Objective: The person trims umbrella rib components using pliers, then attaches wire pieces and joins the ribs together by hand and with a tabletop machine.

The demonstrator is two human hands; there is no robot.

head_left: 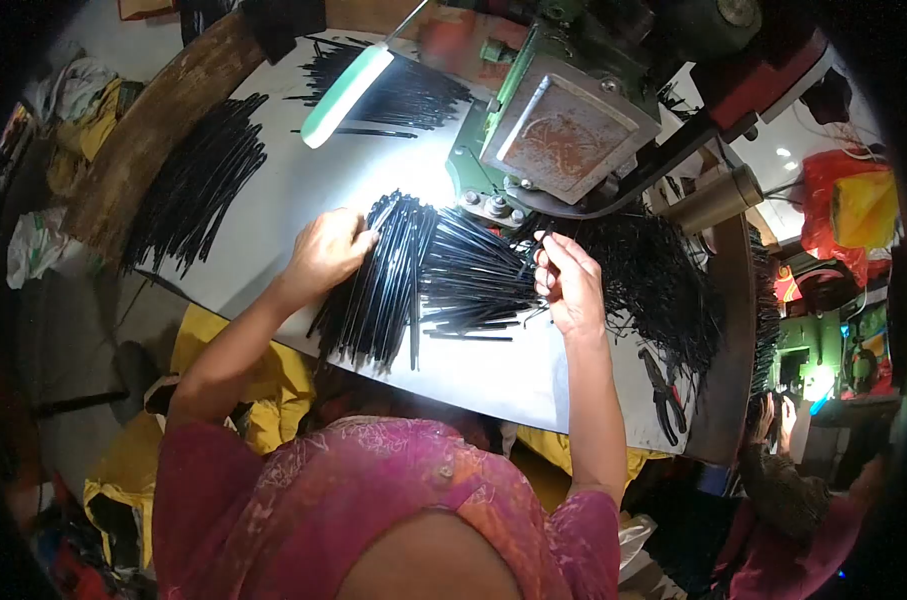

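Observation:
My left hand [331,250] rests with bent fingers at the upper left edge of a bundle of black strips [388,280]; its thumb touches the strips. To the right, my right hand [570,280] is closed in a pinch near the ends of a second pile of black strips [473,275], which fans out sideways. Whatever lies between its fingertips is too small to name. Above both piles stands a green machine [563,130] with a square, rust-marked metal plate, its base close to the strips.
More black strips lie at the left [198,185] and back [383,85] of the white table [513,375]. A tangled black heap [653,280] and pliers [663,397] are at the right. A green-and-white lamp [346,97] hangs above. Another person's hands [776,420] show far right.

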